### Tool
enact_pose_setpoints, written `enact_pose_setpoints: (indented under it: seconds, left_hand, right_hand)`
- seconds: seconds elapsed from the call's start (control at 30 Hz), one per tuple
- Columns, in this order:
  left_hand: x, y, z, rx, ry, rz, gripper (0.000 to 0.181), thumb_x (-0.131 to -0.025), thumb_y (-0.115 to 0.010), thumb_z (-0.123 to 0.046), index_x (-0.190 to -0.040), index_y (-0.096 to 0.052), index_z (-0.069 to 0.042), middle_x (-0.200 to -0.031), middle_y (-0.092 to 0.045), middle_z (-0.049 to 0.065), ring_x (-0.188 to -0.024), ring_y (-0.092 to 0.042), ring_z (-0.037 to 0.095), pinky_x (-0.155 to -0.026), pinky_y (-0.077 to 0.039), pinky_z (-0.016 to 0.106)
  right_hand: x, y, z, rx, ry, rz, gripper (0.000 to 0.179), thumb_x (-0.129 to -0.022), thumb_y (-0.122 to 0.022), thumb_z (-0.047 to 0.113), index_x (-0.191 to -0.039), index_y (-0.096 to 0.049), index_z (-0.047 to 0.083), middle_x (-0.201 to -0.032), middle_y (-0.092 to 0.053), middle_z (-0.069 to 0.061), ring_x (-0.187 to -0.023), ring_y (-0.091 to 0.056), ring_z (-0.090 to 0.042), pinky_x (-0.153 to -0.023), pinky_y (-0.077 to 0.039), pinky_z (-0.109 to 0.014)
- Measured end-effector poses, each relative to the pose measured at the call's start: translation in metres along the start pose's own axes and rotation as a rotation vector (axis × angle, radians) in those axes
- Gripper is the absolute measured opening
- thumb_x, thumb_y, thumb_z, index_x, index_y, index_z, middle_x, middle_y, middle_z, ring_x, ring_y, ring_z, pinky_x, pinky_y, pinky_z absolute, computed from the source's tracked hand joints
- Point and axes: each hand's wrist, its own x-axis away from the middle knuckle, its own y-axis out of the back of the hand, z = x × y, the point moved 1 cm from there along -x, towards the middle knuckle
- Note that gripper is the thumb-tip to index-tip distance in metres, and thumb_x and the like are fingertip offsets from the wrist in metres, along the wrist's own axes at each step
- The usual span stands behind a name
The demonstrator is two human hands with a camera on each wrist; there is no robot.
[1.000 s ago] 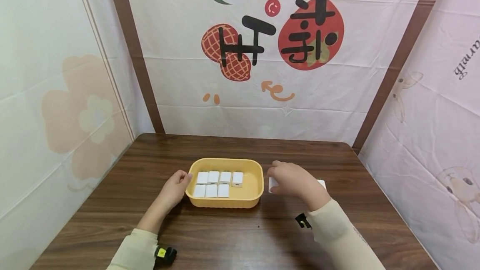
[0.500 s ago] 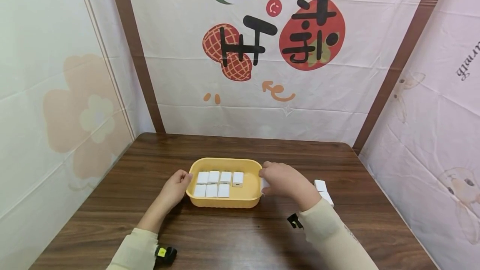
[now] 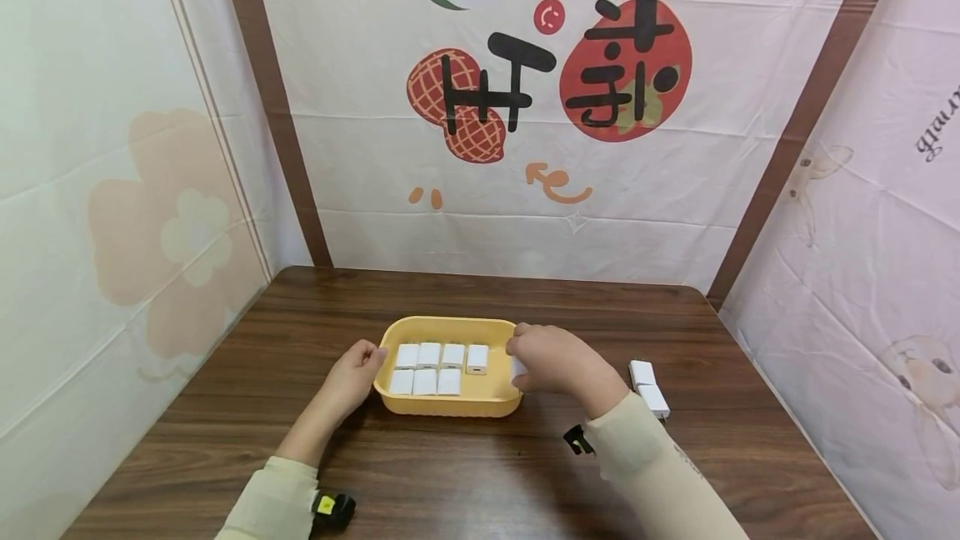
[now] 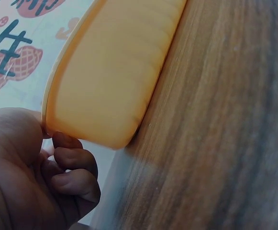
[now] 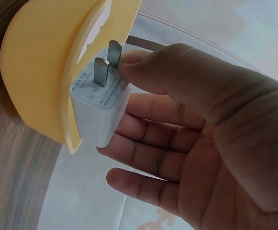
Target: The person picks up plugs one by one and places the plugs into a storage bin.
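A yellow plastic basket (image 3: 450,407) stands on the table, with several white charger plugs (image 3: 425,382) in two rows inside it. My left hand (image 3: 352,377) pinches the basket's left rim between thumb and curled fingers, as the left wrist view shows up close. At the basket's right end my right hand (image 3: 558,363) holds another white charger plug (image 5: 100,108) between thumb and fingers. Its two metal prongs (image 5: 100,72) face the wrist camera, and its body overlaps the basket's rim in that view.
Two more white charger plugs (image 3: 648,390) lie on the brown wooden table (image 3: 450,482) right of the basket. A printed cloth wall (image 3: 525,240) rises behind the table, and others stand at both sides.
My right hand has moved left with the charger plug, from the table beside the basket to its right rim. The two plugs on the right came into view. The left hand stays put.
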Motion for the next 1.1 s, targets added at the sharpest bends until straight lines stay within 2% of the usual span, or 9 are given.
enact_pose_setpoints:
  seconds: [0.4, 0.63, 0.87, 1.1]
  left_hand:
    - [0.000, 0.000, -0.002, 0.005, 0.004, 0.011, 0.030, -0.109, -0.048, -0.033, -0.103, -0.054, -0.004, -0.077, -0.050, 0.004, -0.067, -0.049, 0.018, -0.058, -0.042, 0.029]
    - [0.000, 0.001, -0.002, 0.005, 0.006, 0.014, 0.030, -0.110, -0.048, -0.034, -0.104, -0.053, -0.004, -0.077, -0.049, 0.004, -0.067, -0.049, 0.018, -0.058, -0.042, 0.029]
    - [0.000, 0.001, -0.002, 0.005, 0.005, 0.013, 0.031, -0.109, -0.049, -0.034, -0.103, -0.054, -0.004, -0.076, -0.049, 0.004, -0.067, -0.049, 0.018, -0.058, -0.041, 0.029]
    - [0.000, 0.001, 0.000, 0.002, 0.001, 0.017, 0.031, -0.109, -0.048, -0.034, -0.102, -0.053, -0.005, -0.076, -0.049, 0.004, -0.066, -0.048, 0.018, -0.057, -0.041, 0.028]
  right_hand:
    - [-0.010, -0.002, 0.006, -0.035, -0.002, 0.038, 0.018, -0.087, -0.081, 0.026, -0.094, -0.069, 0.014, -0.094, -0.059, 0.001, -0.071, -0.051, -0.012, -0.062, -0.044, -0.029]
    - [-0.017, -0.004, 0.009, -0.034, -0.001, 0.042, 0.017, -0.087, -0.080, 0.027, -0.093, -0.069, 0.015, -0.091, -0.058, 0.001, -0.070, -0.052, -0.013, -0.062, -0.046, -0.031]
    - [-0.023, -0.006, 0.012, -0.042, -0.001, 0.063, 0.020, -0.089, -0.080, 0.029, -0.099, -0.072, 0.014, -0.096, -0.061, 0.000, -0.070, -0.053, -0.012, -0.064, -0.047, -0.031]
    - [-0.027, -0.009, 0.014, -0.066, 0.004, 0.068, 0.018, -0.088, -0.079, 0.026, -0.099, -0.072, 0.014, -0.096, -0.060, 0.000, -0.069, -0.052, -0.011, -0.064, -0.047, -0.031]
